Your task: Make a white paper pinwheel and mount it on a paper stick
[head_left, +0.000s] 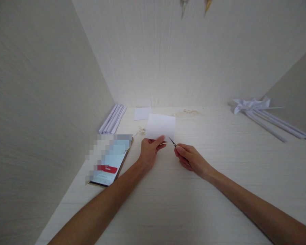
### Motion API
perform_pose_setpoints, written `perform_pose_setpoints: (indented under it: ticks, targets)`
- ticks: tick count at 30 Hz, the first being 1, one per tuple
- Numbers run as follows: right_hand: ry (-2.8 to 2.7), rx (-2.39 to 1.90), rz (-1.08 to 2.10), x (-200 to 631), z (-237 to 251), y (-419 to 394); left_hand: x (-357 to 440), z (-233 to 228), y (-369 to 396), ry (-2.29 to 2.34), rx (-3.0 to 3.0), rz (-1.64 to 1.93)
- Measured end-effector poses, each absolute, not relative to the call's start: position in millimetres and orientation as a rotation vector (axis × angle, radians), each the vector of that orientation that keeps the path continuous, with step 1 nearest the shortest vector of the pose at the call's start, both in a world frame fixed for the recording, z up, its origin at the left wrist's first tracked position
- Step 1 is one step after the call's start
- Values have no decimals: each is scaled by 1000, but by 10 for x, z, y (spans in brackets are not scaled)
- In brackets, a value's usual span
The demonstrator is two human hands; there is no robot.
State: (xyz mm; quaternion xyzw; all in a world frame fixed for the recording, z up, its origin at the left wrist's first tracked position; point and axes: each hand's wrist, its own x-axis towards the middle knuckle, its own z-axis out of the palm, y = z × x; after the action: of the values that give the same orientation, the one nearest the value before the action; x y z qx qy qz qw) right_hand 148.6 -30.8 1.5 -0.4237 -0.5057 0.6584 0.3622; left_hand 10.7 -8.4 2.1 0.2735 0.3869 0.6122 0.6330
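A white sheet of paper [160, 126] is held up near the middle of the head view. My left hand [150, 151] pinches its lower edge, thumb in front and fingers behind. To the right, my right hand [190, 156] is closed round a small pair of scissors [172, 141], most of which the fingers hide. The thin dark blade tips point up and left, at the lower right corner of the sheet. Whether they touch the paper, I cannot tell.
A phone [114, 160] with a lit screen lies left of my left forearm. Behind it are several rolled paper tubes [113, 119]. A smaller white paper piece [142, 113] lies near the back wall. Paper pinwheels [252, 103] with stick-like tubes [277, 124] lie at the right.
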Motion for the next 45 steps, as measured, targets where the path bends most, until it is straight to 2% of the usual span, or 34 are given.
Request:
perform_pose_setpoints:
  ticks: [45]
  targets:
    - [-1300,-1067,1693,1483,30,-324,98,10,-88,875,673,1364]
